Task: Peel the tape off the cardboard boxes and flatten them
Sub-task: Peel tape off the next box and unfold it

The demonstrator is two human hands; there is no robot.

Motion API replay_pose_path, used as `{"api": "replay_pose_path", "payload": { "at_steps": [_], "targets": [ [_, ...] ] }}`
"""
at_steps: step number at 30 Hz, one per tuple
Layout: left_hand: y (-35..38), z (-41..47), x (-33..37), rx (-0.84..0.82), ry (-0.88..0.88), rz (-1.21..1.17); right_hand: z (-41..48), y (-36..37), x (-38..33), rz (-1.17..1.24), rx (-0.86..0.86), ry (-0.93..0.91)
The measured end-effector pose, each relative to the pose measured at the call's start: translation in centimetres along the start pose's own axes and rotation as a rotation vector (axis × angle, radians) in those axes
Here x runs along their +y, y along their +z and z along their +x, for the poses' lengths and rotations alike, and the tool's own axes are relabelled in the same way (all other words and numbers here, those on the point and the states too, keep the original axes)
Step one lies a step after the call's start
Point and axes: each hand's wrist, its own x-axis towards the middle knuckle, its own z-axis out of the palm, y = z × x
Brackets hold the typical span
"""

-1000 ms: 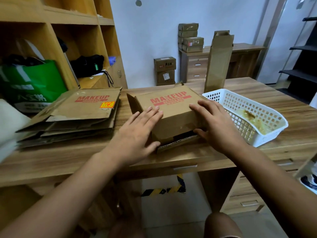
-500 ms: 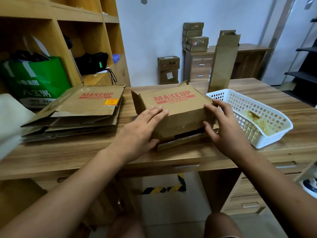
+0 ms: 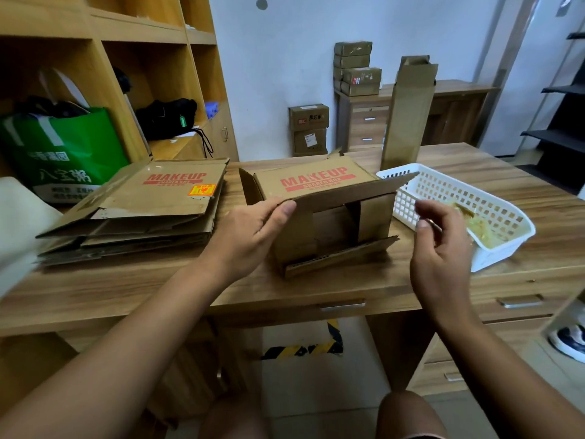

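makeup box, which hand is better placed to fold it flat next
Probably the left hand: it already grips the raised flap of the box. The right hand is off the box, pinching something small by the basket.

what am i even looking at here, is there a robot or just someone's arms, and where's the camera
There is no robot. A person is working with two bare hands, and the one camera sits on their head, looking forward and down, so the arms reach in from the bottom of the picture.

On the wooden desk stands a cardboard box printed MAKEUP, its near end open. The left hand pinches the raised top flap at its edge. The right hand is off the box, fingertips pinched together on what may be a strip of peeled tape; it is too small to tell.

To the left lies a stack of flattened boxes. To the right sits a white basket holding yellowish scraps, probably used tape. A tall, narrow box stands upright behind it.
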Motion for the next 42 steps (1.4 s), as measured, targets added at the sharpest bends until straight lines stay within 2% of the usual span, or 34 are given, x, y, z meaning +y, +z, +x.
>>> {"api": "replay_pose_path", "payload": {
  "at_steps": [2,5,9,11,16,22,26,29,34,38,42],
  "targets": [
    [0.1,0.3,-0.2,0.025,-0.005,-0.029,-1.2,0.3,-0.9,-0.033,-0.078,-0.058],
    [0.4,0.4,-0.2,0.047,-0.03,-0.04,-2.3,1.4,-2.5,-0.1,-0.302,-0.083],
    [0.3,0.4,0.5,0.078,-0.033,-0.035,-2.1,3.7,-5.2,-0.254,-0.626,0.112],
    [0.4,0.6,0.4,0.106,-0.031,-0.012,-1.6,4.9,-6.2,-0.276,-0.704,0.174],
    [0.6,1.0,0.2,0.128,-0.041,0.041,-1.2,7.0,-6.7,-0.34,-0.778,0.216],
    [0.6,1.2,0.6,0.141,-0.053,0.059,-2.4,5.9,-6.5,-0.24,-0.72,0.213],
    [0.9,1.3,1.0,0.135,-0.056,0.068,-3.4,5.3,-6.8,-0.084,-0.751,0.326],
    [1.3,1.3,1.1,0.102,-0.079,0.084,-5.1,5.3,-7.3,-0.075,-0.79,0.26],
    [1.5,0.9,1.1,-0.077,-0.109,0.065,-7.4,6.5,-8.0,-0.105,-0.883,0.083],
    [1.4,0.6,1.5,-0.18,-0.119,0.141,-7.6,7.1,-7.7,-0.112,-0.96,0.046],
    [0.9,0.2,0.8,-0.133,-0.103,0.184,-6.2,6.4,-6.6,-0.098,-0.904,0.101]
  ]
}}
